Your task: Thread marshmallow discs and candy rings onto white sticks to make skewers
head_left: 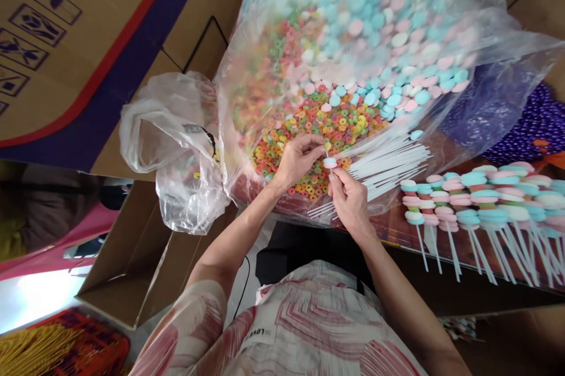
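My right hand [352, 198] pinches a thin white stick just below a pale pink, white and blue candy disc [329, 162] threaded on it. My left hand [296, 159] is at the stick's tip, thumb and fingers closed around a small yellow candy ring [328, 146]. Below both hands lies a heap of colourful candy rings [309, 129] in a big clear plastic bag [247, 23]. Pastel candy discs [397, 90] fill its far right part. Beside my right hand, a bundle of white sticks [391, 164] rests on the plastic.
Finished-looking skewers [481, 196] of stacked discs and rings lie at the table's right edge, sticks overhanging. Behind them are purple beads [525, 123]. A crumpled clear bag [185, 152] and a large printed cardboard box [88, 29] stand left; an open carton [123, 258] sits below.
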Available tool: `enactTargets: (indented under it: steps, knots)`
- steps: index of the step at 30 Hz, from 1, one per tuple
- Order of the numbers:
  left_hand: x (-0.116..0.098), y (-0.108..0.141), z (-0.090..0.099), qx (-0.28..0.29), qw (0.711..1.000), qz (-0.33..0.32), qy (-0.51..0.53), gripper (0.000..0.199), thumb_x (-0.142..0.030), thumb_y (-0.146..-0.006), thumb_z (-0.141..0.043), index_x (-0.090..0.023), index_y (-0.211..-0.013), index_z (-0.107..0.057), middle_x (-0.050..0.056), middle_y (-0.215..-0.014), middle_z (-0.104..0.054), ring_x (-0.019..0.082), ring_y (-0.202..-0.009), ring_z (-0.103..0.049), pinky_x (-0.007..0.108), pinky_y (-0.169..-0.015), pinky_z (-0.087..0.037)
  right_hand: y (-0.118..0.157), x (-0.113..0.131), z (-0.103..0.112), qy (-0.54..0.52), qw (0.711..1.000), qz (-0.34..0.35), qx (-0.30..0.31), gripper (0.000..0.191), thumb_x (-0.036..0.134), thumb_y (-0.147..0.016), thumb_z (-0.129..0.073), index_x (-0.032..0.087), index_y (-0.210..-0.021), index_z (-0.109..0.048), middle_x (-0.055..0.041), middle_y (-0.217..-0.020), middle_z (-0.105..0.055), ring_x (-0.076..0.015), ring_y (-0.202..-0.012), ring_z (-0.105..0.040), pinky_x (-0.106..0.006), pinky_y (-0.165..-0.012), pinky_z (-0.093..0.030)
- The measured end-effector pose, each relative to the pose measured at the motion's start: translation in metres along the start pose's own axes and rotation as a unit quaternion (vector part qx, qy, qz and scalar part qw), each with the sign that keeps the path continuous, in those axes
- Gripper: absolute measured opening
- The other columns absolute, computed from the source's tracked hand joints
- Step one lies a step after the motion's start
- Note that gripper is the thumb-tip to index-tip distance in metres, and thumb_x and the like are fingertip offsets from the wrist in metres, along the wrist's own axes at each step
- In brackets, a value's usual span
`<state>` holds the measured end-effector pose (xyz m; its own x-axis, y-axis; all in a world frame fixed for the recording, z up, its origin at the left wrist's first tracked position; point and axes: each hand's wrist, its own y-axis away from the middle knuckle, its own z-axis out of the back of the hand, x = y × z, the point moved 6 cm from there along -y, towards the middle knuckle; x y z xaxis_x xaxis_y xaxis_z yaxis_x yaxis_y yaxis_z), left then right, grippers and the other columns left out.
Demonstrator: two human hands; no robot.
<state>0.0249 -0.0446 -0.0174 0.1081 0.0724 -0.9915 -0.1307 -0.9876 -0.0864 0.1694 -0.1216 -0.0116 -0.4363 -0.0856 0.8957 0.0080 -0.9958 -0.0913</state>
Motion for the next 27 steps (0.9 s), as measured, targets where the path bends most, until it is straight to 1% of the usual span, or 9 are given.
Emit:
enactTargets:
  steps: [4,6,8,10,12,14,18,23,27]
  knots:
    - [0.006,0.002,0.001,0.004,1.000,0.010,-0.015,0.016,-0.032,-0.086,-0.075,-0.018,-0.093,-0.073,0.002,-0.086,-0.072,0.013,-0.075,-0.068,0.025,-0.072,-0.055,0.002,0.000,0.002,0.042,0.999,0.018,0.000,0.029,0.032,-0.100,-0.048,0.019,-0.100,-0.074,0.0029,-0.058,-0.054,-0.0129,-0.051,-0.049,-0.026,-0.056,-0.039]
    - [0.004,0.003,0.002,0.006,0.998,-0.020,-0.060,0.018,-0.030,-0.087,-0.073,-0.019,-0.100,-0.076,0.005,-0.100,-0.075,0.015,-0.084,-0.070,0.027,-0.077,-0.056,0.003,0.002,0.001,0.060,0.998,0.033,0.002,0.029,0.030,-0.101,-0.047,0.018,-0.102,-0.074,0.0022,-0.059,-0.055,-0.0133,-0.051,-0.050,-0.026,-0.057,-0.040]
    - [0.001,0.004,0.002,0.012,0.992,-0.064,-0.112,0.017,-0.028,-0.088,-0.072,-0.020,-0.102,-0.078,0.007,-0.110,-0.075,0.018,-0.096,-0.071,0.030,-0.084,-0.056,0.003,0.004,0.002,0.076,0.996,0.048,0.002,0.029,0.029,-0.100,-0.048,0.019,-0.103,-0.074,0.0017,-0.060,-0.056,-0.0137,-0.052,-0.051,-0.026,-0.057,-0.040]
    - [-0.001,0.005,0.002,0.017,0.987,-0.087,-0.134,0.014,-0.028,-0.089,-0.071,-0.020,-0.098,-0.080,0.008,-0.109,-0.075,0.020,-0.101,-0.071,0.032,-0.088,-0.056,0.002,0.006,0.003,0.086,0.995,0.057,-0.001,0.027,0.029,-0.100,-0.049,0.019,-0.102,-0.074,0.0013,-0.060,-0.058,-0.0140,-0.052,-0.052,-0.026,-0.057,-0.041]
    - [0.001,0.005,0.003,0.008,0.993,-0.064,-0.101,0.014,-0.031,-0.089,-0.073,-0.020,-0.093,-0.079,0.007,-0.101,-0.076,0.019,-0.094,-0.072,0.031,-0.085,-0.057,0.002,0.008,0.005,0.088,0.994,0.061,-0.001,0.027,0.028,-0.100,-0.049,0.019,-0.101,-0.074,0.0013,-0.060,-0.058,-0.0139,-0.052,-0.052,-0.026,-0.058,-0.041]
    - [0.006,0.004,0.006,-0.017,0.999,-0.017,-0.032,0.017,-0.035,-0.086,-0.077,-0.019,-0.093,-0.078,0.005,-0.095,-0.077,0.017,-0.085,-0.071,0.030,-0.081,-0.059,0.003,0.010,0.007,0.083,0.994,0.065,0.005,0.026,0.028,-0.101,-0.050,0.019,-0.101,-0.075,0.0015,-0.060,-0.058,-0.0134,-0.053,-0.052,-0.025,-0.058,-0.041]
    - [0.008,0.005,0.011,-0.062,0.994,0.042,0.075,0.031,-0.043,-0.077,-0.087,-0.021,-0.096,-0.077,0.002,-0.095,-0.078,0.016,-0.084,-0.074,0.030,-0.081,-0.062,0.006,0.012,0.011,0.064,0.996,0.061,0.003,0.024,0.030,-0.100,-0.053,0.018,-0.096,-0.074,0.0024,-0.060,-0.056,-0.0120,-0.052,-0.049,-0.025,-0.056,-0.039]
    - [0.003,0.009,0.011,-0.078,0.988,0.087,0.106,0.037,-0.050,-0.074,-0.089,-0.020,-0.090,-0.074,-0.002,-0.081,-0.075,0.013,-0.072,-0.075,0.023,-0.067,-0.060,0.007,0.013,0.009,0.035,0.998,0.042,0.005,0.025,0.032,-0.101,-0.053,0.018,-0.091,-0.072,0.0036,-0.059,-0.052,-0.0111,-0.052,-0.047,-0.024,-0.054,-0.037]
    - [0.002,0.013,0.009,-0.085,0.984,0.111,0.113,0.039,-0.050,-0.073,-0.090,-0.020,-0.089,-0.071,-0.002,-0.081,-0.075,0.013,-0.072,-0.077,0.021,-0.064,-0.059,0.007,0.015,0.007,0.028,0.999,0.045,0.009,0.025,0.031,-0.101,-0.053,0.018,-0.090,-0.072,0.0037,-0.059,-0.051,-0.0113,-0.053,-0.047,-0.025,-0.055,-0.037]
